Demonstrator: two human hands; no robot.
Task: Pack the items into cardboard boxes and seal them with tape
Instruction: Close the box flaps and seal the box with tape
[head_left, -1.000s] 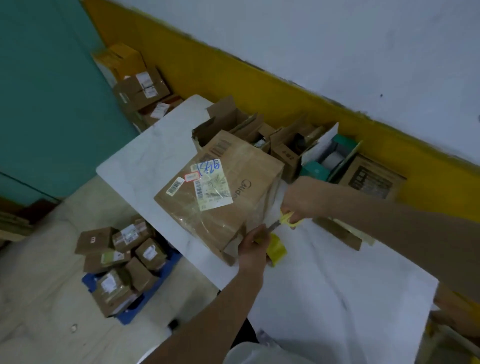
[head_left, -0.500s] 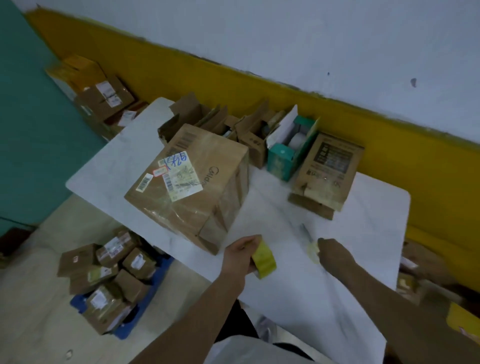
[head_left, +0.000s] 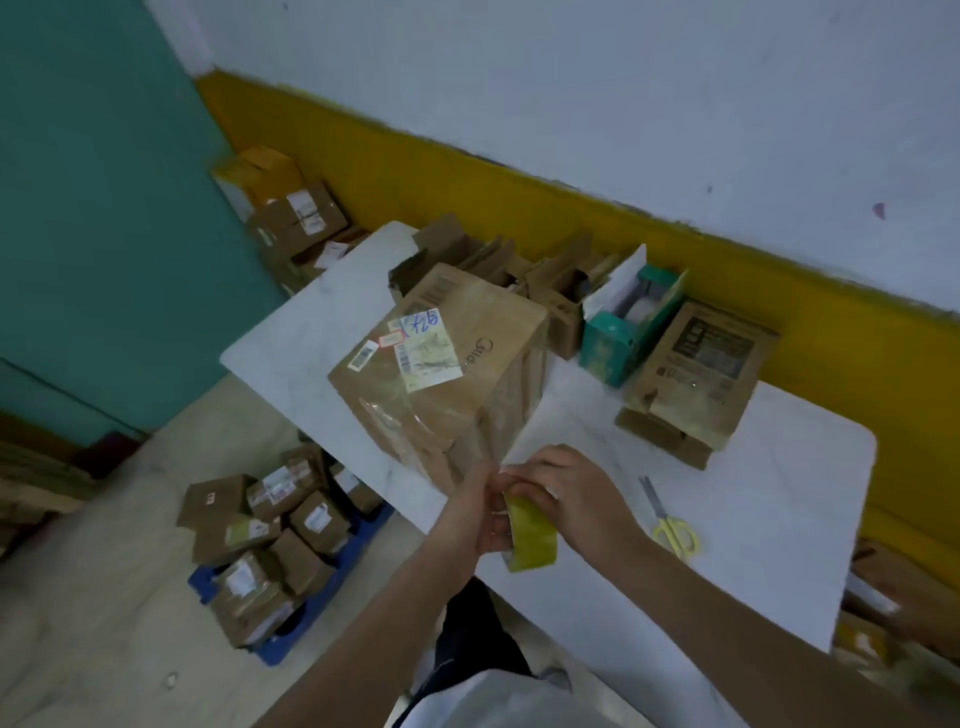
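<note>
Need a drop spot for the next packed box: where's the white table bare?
Bare: the left corner of the white table, beside the large labelled cardboard box; the strip between that box and the flat brown printed carton; the right end past the yellow-handled scissors. Crowded: the far edge, lined with open small cardboard boxes.

Tape roll (head_left: 531, 530) was olive-yellow; scissors (head_left: 670, 525) had pale yellow handles. Cardboard box (head_left: 447, 374) was brown, bearing a white label (head_left: 426, 345) with blue handwriting. Table (head_left: 753, 493) was white; open carton (head_left: 618, 338) was teal.
</note>
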